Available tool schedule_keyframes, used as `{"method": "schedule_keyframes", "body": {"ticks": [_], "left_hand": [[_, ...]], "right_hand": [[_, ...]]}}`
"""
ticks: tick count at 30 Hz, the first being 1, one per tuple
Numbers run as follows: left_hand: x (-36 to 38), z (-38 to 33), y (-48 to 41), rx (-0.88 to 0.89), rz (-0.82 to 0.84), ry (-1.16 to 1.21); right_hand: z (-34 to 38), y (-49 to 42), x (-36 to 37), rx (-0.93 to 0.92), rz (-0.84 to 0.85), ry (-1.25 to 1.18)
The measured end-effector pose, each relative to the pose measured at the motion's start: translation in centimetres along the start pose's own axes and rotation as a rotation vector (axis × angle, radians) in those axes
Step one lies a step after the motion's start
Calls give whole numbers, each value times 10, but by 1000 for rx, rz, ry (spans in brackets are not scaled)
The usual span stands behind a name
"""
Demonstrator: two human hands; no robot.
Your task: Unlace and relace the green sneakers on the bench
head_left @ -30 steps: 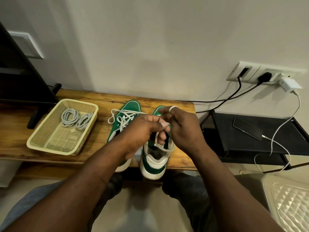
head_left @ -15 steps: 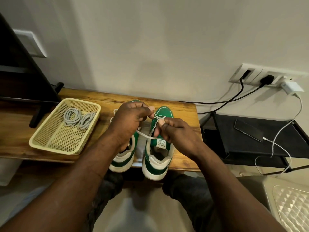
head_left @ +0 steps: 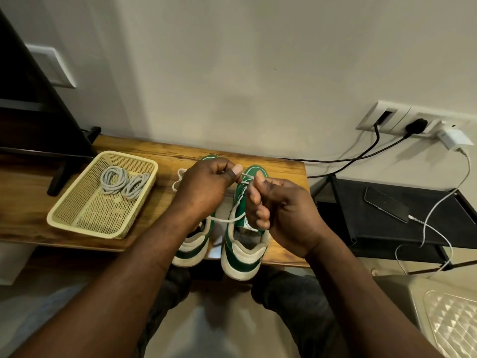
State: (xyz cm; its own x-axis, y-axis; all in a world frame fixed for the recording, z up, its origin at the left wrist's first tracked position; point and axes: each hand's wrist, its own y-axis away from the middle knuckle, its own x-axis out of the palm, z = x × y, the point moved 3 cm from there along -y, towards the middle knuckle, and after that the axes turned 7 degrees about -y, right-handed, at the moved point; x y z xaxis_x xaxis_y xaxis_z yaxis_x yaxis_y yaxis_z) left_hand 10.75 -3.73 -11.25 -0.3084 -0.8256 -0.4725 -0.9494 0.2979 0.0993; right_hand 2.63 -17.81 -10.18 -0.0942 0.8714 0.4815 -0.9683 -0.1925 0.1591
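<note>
L sneaker (head_left: 192,250) & R sneaker (head_left: 242,262), green-and-white, side by side at R end of wooden bench (head_left: 160,156), toes twd wall, heels overhanging front edge. L sneaker mostly hidden under L hand (head_left: 204,187) & forearm; lace loop (head_left: 179,180) poking out just L of knuckles. R sneaker: heel & collar in view, tongue partly behind R hand (head_left: 281,210).

L hand: thumb & forefinger pinching white lace (head_left: 227,220) above R sneaker's toe end. R hand: fingers curled, gripping same lace right beside; thumbs nearly touching. Slack hanging below betw. hands, then crossing gap betw. sneakers. Eyelets of both blocked by hands & forearms; how far laced, can't tell.

Around: cream plastic basket (head_left: 69,223) on bench, L of sneakers, apart fr. hands; two grey cord coils (head_left: 124,180) inside, at far end. Dark stand foot (head_left: 58,180) on bench just behind basket. R of bench: black shelf (head_left: 413,236) w/ phone (head_left: 386,208) lying flat, white cable (head_left: 415,218) plugged into it, running up to white charger (head_left: 453,136) at wall socket (head_left: 387,118). Two black cables (head_left: 343,159) fr. same socket, trailing along wall behind bench.
</note>
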Motion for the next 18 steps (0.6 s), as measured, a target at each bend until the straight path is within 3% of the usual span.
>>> {"method": "schedule_keyframes", "body": {"ticks": [4,9,14,16,18], "left_hand": [[0,2,0,-30,-91,-127],[19,3,9,70,238,-121],[35,0,17,160,348,-278],[37,-1,18,201,374,-330],[35,-3,20,232,364,-336]], "right_hand": [[-3,-1,-1,6,-50,-14],[9,1,-2,-113,-167,-137],[17,-3,-23,-292,-333,-186],[16,-6,-31,-335,-426,-21],[13,-7,-38,-347,-537,336]]}}
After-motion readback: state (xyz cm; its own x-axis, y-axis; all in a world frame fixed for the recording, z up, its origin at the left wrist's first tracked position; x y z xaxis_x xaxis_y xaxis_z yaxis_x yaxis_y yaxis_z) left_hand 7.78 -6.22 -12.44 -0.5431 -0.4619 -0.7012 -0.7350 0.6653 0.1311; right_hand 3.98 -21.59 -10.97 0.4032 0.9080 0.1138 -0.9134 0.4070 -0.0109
